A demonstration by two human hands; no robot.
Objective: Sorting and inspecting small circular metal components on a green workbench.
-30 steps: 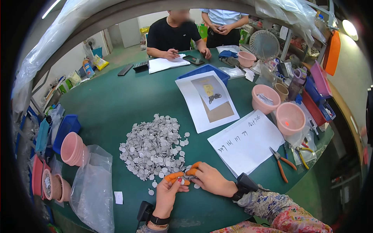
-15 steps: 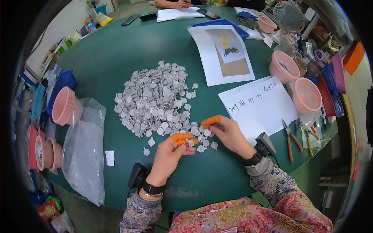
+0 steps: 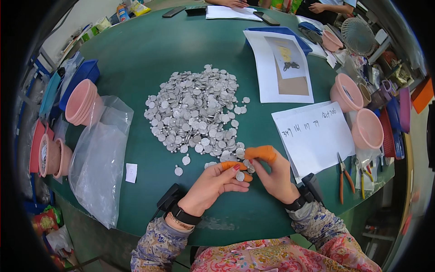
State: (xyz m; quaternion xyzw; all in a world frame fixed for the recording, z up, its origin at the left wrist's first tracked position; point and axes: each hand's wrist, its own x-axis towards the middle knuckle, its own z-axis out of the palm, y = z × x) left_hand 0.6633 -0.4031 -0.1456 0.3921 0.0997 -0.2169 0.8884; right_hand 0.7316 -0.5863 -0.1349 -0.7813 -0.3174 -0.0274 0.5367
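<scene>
A heap of flat round silver disc charms (image 3: 195, 109), each with a small loop or knob, covers the middle of the green table. My left hand (image 3: 210, 185), with orange finger covers, pinches one silver disc charm (image 3: 240, 176) between thumb and covered fingers. Just right of it, my right hand (image 3: 273, 174) has thumb and orange-covered forefinger closed around disc charms at the heap's near edge; how many it grips is partly hidden. The two hands almost touch. Two loose disc charms lie apart from the heap, left of my left hand.
Left stand stacked pink bowls (image 3: 81, 103), a clear plastic bag (image 3: 97, 167) and a small white slip (image 3: 131, 172). On the right lie a handwritten sheet (image 3: 317, 136), a printed photo sheet (image 3: 267, 86), pliers (image 3: 343, 174) and pink bowls (image 3: 367, 129). People sit across the table (image 3: 149, 36).
My left hand has moved right, and my right hand has drawn slightly toward me, bringing them closer together. The view has shifted left, and more of a person shows at the far side.
</scene>
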